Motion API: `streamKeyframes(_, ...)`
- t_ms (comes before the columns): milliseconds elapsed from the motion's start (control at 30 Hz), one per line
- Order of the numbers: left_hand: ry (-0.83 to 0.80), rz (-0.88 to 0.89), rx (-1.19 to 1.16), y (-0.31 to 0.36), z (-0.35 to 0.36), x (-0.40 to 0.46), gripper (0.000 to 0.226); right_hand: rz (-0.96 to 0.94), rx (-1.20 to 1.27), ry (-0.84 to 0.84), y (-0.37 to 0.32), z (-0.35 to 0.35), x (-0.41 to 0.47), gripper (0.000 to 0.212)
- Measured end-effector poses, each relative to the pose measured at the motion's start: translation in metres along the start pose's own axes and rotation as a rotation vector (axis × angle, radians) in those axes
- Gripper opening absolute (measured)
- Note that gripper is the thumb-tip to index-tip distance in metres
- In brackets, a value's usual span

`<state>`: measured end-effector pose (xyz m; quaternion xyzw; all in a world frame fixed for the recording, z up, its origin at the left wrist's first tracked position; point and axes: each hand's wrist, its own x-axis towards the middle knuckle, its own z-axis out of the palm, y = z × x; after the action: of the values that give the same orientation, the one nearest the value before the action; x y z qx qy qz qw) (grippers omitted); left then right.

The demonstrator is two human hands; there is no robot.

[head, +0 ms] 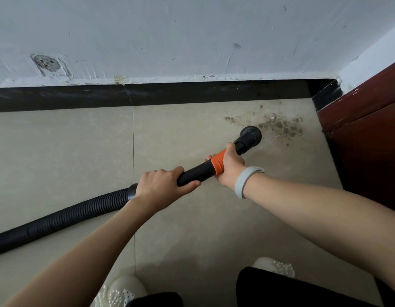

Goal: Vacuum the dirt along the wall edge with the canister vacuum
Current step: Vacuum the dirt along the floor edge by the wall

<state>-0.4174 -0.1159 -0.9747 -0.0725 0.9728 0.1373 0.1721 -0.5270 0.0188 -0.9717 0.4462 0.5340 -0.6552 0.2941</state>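
Tiled floor [59, 151] | dirt [280, 127] beside cabinet [364, 129] | both hands grip wand [196, 173] | nozzle [250, 135] seemingly just short

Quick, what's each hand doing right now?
Left hand: grips the black vacuum tube.
Right hand: grips the tube's orange collar.

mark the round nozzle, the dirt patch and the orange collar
round nozzle [251, 135], head view, top of the black head
dirt patch [280, 126], head view, densest part
orange collar [217, 161], head view, ribbed part left of the right hand [230, 168]
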Motion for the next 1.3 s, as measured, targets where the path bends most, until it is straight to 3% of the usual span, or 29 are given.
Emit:
streamKeyframes(233, -0.024, 0.001, -0.001, 0.004, -0.009, 0.023, 0.048, -0.014, 0.040, -0.032, -0.018, 0.004, 0.007, 0.036)
streamKeyframes(400, 0.111, -0.122, -0.005, -0.015, -0.007, 0.011, 0.052, -0.013, -0.043, -0.128, -0.015, 0.038, 0.006, 0.034)
streamKeyframes(1000, 0.143, -0.458, -0.133, -0.092, 0.011, -0.101, 0.041, 0.145, -0.307, -0.362, 0.094, 0.113, -0.036, 0.026)
streamKeyframes(1300, 0.058, -0.249, -0.025, -0.055, -0.010, -0.044, 0.044, 0.092, -0.189, -0.234, 0.034, 0.065, -0.027, 0.027)
